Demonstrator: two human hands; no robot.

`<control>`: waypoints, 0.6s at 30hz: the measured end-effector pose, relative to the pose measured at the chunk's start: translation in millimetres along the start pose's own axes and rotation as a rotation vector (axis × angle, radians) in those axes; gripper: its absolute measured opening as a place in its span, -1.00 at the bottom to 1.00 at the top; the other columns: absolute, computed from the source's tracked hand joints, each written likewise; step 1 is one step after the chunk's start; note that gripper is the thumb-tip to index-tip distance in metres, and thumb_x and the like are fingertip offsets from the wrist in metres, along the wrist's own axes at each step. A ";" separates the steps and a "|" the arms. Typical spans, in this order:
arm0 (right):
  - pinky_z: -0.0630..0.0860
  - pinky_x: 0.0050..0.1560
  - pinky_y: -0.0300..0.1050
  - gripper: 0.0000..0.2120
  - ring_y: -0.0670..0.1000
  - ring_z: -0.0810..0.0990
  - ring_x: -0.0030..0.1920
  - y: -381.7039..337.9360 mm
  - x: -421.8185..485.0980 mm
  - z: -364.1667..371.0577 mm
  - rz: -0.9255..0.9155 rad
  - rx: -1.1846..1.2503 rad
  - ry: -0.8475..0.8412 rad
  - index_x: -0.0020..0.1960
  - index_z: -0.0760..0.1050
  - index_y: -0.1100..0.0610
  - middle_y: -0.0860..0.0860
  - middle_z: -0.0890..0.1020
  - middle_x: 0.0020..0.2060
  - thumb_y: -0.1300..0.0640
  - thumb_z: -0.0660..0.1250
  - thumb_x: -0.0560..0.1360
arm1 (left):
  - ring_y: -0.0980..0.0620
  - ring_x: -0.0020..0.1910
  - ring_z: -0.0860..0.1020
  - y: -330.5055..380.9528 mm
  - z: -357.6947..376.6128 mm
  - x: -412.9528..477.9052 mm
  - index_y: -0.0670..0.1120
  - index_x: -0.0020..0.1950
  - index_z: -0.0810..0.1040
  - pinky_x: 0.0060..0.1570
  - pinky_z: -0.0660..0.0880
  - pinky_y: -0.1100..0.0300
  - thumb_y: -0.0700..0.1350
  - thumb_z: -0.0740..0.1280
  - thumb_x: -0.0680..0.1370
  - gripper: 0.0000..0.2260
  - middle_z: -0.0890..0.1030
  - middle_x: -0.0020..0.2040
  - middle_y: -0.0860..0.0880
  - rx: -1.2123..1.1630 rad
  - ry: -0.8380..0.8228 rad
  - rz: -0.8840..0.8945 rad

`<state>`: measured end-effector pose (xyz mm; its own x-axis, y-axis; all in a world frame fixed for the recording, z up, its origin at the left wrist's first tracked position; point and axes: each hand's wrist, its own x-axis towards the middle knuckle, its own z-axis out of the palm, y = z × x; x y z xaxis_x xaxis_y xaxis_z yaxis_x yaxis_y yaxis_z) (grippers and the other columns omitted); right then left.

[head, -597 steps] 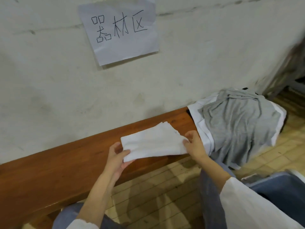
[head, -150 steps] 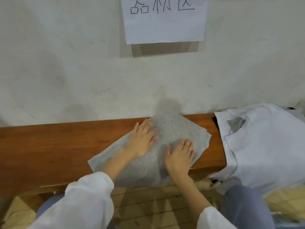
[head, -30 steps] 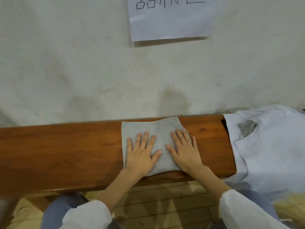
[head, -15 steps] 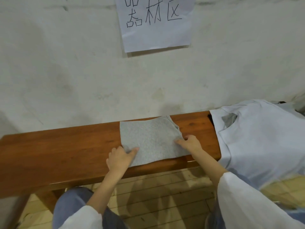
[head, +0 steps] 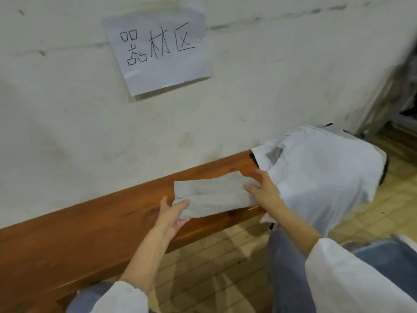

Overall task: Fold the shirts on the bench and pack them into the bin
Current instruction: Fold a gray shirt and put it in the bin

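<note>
A folded grey shirt is held just above the wooden bench, near its right end. My left hand pinches the shirt's near left corner, thumb on top and fingers underneath. My right hand grips the shirt's right edge. A white shirt is draped over the bench's right end, with a bit of grey cloth showing at its collar. The bin is not in view.
A white wall runs right behind the bench, with a paper sign taped to it. Yellowish tiled floor lies below. My knees in blue trousers are close to the bench. Dark furniture stands at the far right.
Both hands went from pressing flat on the folded grey shirt to gripping its edges, and the shirt is now lifted off the bench. The view has swung left and tilted.
</note>
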<state>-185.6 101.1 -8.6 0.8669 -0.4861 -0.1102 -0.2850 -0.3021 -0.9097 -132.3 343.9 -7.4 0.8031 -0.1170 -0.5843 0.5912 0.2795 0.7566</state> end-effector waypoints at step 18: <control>0.38 -0.61 -0.25 -0.77 -0.06 0.48 -0.50 187.9 -157.5 -308.8 0.367 0.152 0.512 0.15 0.52 0.05 0.03 0.55 -0.24 -0.02 0.30 0.55 | 0.01 -0.08 0.56 -197.5 309.4 -69.8 -0.28 0.25 0.49 -0.14 0.61 0.18 -0.37 0.19 0.59 -0.75 0.54 0.02 -0.12 0.794 -0.773 -0.207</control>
<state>-501.9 -132.3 -38.6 0.4087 -0.8766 -0.2539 -0.4324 0.0591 -0.8998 -282.0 2.0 -25.2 0.3522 -0.7265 -0.5901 0.3768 -0.4671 0.7999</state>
